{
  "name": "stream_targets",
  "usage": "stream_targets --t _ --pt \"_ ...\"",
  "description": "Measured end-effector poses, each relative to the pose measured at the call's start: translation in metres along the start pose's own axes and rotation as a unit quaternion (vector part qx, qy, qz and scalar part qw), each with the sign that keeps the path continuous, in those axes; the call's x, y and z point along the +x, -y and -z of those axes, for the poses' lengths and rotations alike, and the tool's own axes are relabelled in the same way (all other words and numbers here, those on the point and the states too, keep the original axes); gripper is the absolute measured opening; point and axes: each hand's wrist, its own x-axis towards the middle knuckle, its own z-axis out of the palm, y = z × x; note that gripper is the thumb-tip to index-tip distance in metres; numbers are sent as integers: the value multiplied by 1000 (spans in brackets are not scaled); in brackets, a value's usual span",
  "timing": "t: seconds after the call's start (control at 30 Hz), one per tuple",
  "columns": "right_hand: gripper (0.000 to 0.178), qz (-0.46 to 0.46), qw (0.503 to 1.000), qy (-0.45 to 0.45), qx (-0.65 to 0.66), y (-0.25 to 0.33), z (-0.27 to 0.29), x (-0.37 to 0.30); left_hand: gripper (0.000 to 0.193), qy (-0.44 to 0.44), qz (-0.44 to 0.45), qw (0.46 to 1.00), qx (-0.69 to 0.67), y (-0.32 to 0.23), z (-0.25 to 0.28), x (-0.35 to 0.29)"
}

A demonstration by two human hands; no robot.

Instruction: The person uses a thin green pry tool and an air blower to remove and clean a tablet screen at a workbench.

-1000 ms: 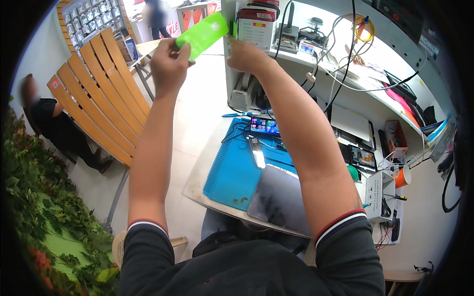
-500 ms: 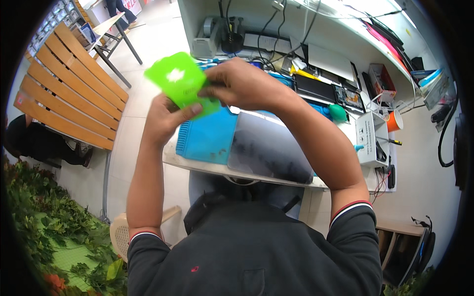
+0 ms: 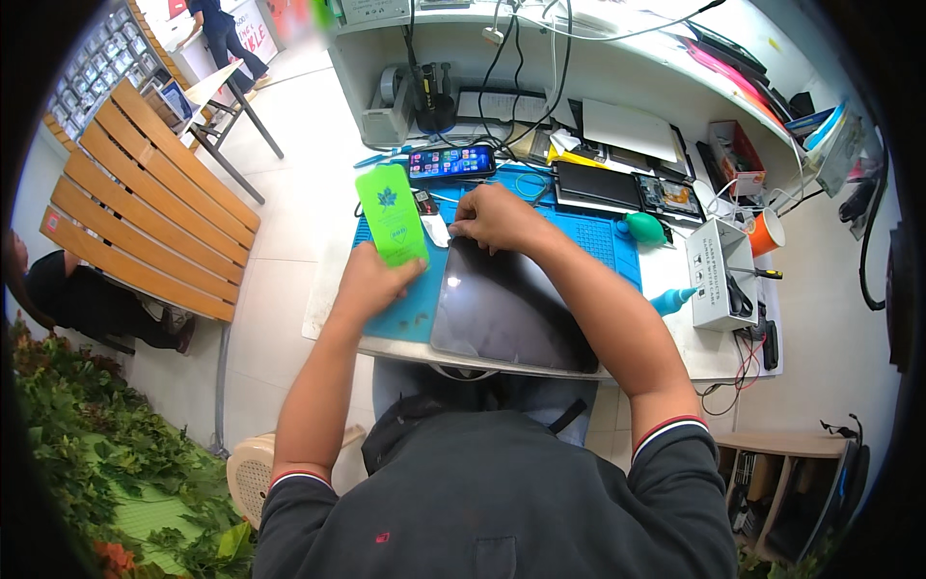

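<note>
My left hand grips the lower end of a bright green, phone-sized card with rounded corners and a dark leaf print. Over the top edge of a dark glossy flat panel, my right hand has its fingers bent together. Whatever those fingers may pinch is too small to make out. The panel lies partly on a blue work mat. Between the card and my right hand is a small white and black packet. A lit phone lies just beyond.
To the right are a green blower bulb, a teal bottle, a white box and an orange cup. Black devices lie behind. Cables hang from the shelf. A slatted wooden bench stands left.
My right hand has left the green card and moved down to the dark panel's top edge. The card has come down and stands more upright; its leaf print looked white before, dark now.
</note>
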Motion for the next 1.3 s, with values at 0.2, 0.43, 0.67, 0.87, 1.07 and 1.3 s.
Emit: stream_targets --t 0.2,0.43,0.67,0.87,1.07,1.3 --pt "34 -58 995 70 51 -11 5 24 31 -57 21 990 -131 -14 -34 15" --pt "36 -77 987 123 65 -15 9 36 27 -76 34 992 -93 -11 -43 18" --pt "34 -94 986 123 62 -13 7 38 31 -91 15 993 -67 -11 -46 18" --pt "34 -127 980 135 73 -10 7 44 32 -99 2 994 -55 -11 -48 17" --pt "34 -130 979 136 75 -11 7 45 31 -101 2 994 -34 -18 -49 14" --pt "33 -124 979 141 79 -11 7 45 32 -103 2 995 -10 -14 -50 16"
